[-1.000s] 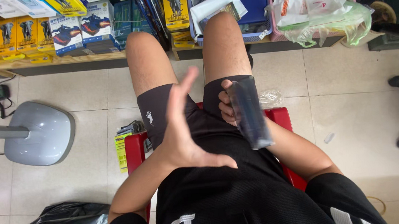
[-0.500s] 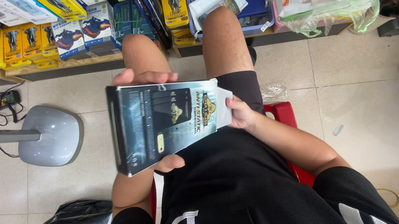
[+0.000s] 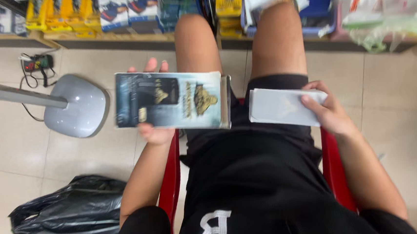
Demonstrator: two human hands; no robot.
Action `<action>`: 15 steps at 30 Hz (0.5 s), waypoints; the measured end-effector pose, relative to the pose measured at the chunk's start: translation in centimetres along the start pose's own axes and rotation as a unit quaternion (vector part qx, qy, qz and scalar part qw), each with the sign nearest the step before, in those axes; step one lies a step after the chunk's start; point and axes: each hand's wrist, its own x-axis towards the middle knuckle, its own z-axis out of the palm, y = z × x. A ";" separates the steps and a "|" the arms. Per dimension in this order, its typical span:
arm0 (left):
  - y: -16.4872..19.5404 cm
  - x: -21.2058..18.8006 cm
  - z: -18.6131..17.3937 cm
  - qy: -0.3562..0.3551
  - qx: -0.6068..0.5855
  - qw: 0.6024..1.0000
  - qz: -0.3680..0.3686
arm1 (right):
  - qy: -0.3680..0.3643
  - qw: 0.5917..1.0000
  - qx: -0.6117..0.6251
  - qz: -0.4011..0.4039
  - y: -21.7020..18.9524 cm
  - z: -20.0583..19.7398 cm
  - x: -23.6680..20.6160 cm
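Observation:
My left hand holds a flat printed box sleeve, dark blue on one half and pale with a gold emblem on the other, out over my left knee. Fingertips show above its top edge and the thumb below it. My right hand grips a plain white inner box resting on my right thigh. The two pieces are apart, with a small gap between them. I sit on a red plastic chair, wearing black shorts and a black shirt.
A grey fan base with its pole stands on the tiled floor at left. A black plastic bag lies lower left. Low shelves with boxed goods and clear plastic bags run along the top. A cable adapter lies near the shelf.
The box was in both hands half a second ago. Now the white inner box is out of the printed sleeve, held right, while the sleeve stays in my left hand.

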 end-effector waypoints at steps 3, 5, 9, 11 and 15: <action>-2.7 -4.2 -3.5 0.056 0.065 0.990 -0.108 | 0.006 0.967 -0.254 0.021 1.0 0.9 -1.3; -4.0 -6.5 -5.3 0.136 0.051 0.969 -0.200 | 0.024 0.952 -0.288 -0.099 0.8 0.6 -1.5; -4.1 -8.0 -6.8 0.094 0.165 0.943 -0.272 | 0.060 0.964 -0.253 0.045 -1.2 -1.4 -1.5; -2.9 -7.5 -7.1 0.103 0.149 0.944 -0.275 | 0.046 0.967 -0.251 0.003 -2.0 -2.2 -1.5; -1.6 -6.6 -7.8 0.157 0.081 0.942 -0.284 | 0.045 0.972 -0.230 -0.026 -2.7 -3.1 -1.3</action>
